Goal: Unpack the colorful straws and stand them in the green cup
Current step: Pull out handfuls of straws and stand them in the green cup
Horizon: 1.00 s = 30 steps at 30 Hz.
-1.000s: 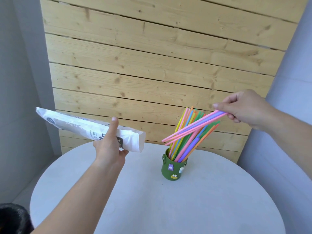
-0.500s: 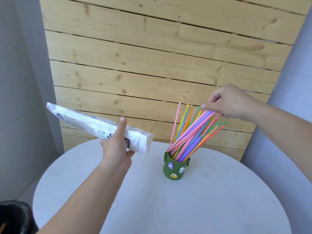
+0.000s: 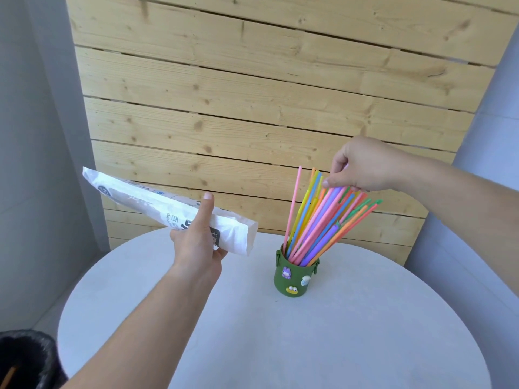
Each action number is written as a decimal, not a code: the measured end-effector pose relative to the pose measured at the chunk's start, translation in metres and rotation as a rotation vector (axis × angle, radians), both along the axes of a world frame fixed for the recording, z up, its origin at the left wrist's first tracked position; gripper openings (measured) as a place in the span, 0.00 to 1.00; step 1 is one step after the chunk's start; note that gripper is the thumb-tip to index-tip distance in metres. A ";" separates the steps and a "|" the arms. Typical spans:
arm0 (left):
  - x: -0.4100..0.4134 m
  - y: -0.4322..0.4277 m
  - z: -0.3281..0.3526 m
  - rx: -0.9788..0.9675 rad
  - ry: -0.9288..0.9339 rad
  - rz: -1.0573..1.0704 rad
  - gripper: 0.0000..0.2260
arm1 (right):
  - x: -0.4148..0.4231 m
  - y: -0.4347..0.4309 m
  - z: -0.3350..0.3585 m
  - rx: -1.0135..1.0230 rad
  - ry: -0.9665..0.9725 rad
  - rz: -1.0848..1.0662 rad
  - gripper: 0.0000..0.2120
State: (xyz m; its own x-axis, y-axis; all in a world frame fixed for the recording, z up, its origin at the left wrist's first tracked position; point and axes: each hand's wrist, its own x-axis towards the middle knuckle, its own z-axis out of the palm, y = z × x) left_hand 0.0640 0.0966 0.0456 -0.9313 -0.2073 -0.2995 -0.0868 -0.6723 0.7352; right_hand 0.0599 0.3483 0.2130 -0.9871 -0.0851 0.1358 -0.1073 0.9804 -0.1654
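Left hand (image 3: 196, 242) grip closed around white wrapper (image 3: 168, 211); right hand (image 3: 362, 167) grip pinching tops of straws (image 3: 317, 220) standing in green cup (image 3: 295, 279) on worktop (image 3: 337, 332).

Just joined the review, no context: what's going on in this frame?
A person is moving colorful straws from a package into a green cup on a round white table. The straws stand fanned in the cup; the right hand pinches the tops of a few. The left hand holds the white paper wrapper beside the cup.
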 end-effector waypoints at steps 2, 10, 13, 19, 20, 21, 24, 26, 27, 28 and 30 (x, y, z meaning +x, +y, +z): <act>0.000 0.000 -0.001 -0.002 0.007 0.002 0.44 | -0.003 -0.009 -0.005 0.073 -0.008 0.026 0.13; 0.002 -0.001 0.000 -0.014 0.010 -0.021 0.44 | -0.016 -0.033 -0.036 0.118 -0.065 0.105 0.13; 0.002 -0.001 0.001 -0.009 0.012 -0.017 0.40 | -0.015 -0.036 -0.046 0.156 -0.057 0.132 0.12; 0.002 0.001 0.000 -0.009 0.024 -0.018 0.40 | -0.015 -0.032 -0.050 0.313 0.026 0.121 0.16; 0.002 0.001 0.001 -0.008 0.025 -0.021 0.40 | -0.016 -0.031 -0.051 0.364 0.063 0.120 0.17; 0.002 0.001 0.001 -0.007 0.027 -0.022 0.41 | -0.018 -0.029 -0.052 0.407 0.103 0.123 0.19; 0.002 0.001 0.000 -0.009 0.021 -0.020 0.40 | -0.020 -0.025 -0.056 0.466 0.195 0.154 0.20; 0.001 0.000 -0.001 -0.009 0.015 -0.017 0.39 | -0.019 -0.022 -0.057 0.476 0.223 0.172 0.20; 0.001 0.001 -0.001 -0.011 0.014 -0.017 0.39 | -0.018 -0.020 -0.056 0.484 0.237 0.178 0.21; 0.001 0.001 0.000 -0.013 0.013 -0.016 0.39 | -0.017 -0.019 -0.056 0.496 0.254 0.182 0.22; 0.000 0.001 0.000 -0.013 0.011 -0.012 0.39 | -0.016 -0.015 -0.055 0.506 0.298 0.192 0.25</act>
State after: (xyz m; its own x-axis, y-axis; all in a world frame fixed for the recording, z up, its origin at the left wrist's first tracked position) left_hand 0.0642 0.0976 0.0458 -0.9368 -0.2002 -0.2870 -0.0867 -0.6617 0.7447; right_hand 0.0436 0.3335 0.1578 -0.8734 -0.3836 0.3000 -0.2594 0.8879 0.3799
